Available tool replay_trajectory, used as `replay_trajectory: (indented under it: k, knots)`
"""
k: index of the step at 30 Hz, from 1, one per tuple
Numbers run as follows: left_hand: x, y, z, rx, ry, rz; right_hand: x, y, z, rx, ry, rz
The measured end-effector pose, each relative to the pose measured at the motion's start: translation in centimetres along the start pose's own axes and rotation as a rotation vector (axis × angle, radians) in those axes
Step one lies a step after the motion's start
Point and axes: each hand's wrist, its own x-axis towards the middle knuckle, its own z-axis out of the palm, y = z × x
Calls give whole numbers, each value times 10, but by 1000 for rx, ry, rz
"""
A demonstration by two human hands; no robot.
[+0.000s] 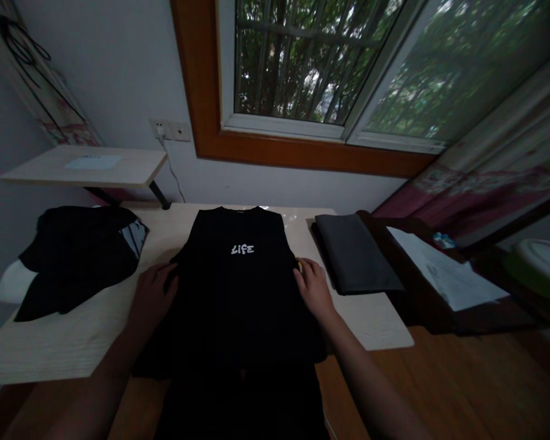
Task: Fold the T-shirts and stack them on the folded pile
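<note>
Two bare hands meet the side edges of a black garment (247,299), which lies in the middle of the table (68,348). The fingers of the left hand (152,296) bend over its left side; the picture is too dark to tell whether they pinch the fabric. The right hand (315,292) rests at its right side with fingers bent, and whether it grips cloth cannot be told either. A small yellow spot (299,265) shows beside that thumb. White lettering (242,249) sits on the garment's upper part; its neckline lies close to the table's far edge, and its lower end reaches the near edge.

Near the table's right end lies a flat dark grey rectangle (355,253), jutting past the edge. Toward the left end is a heap of black cloth (82,256), just below a raised shelf (36,168) at the far left corner. A paper (94,162) lies on that shelf. Beyond the far edge are a wall socket (180,131) and a window (297,67).
</note>
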Motion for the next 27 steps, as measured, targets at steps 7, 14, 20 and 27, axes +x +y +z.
replay_trajectory:
  k: [7,14,20,27]
  knots:
    - [58,-16,20,9,-75,-180,52,0,19,-34,12,151]
    - [87,-11,28,-22,-273,-291,72,-13,28,-279,-63,193]
    - [92,-12,28,-46,-283,-265,77,-13,28,-315,-104,187]
    - [99,-11,36,44,-231,-281,88,-18,36,-322,-81,177]
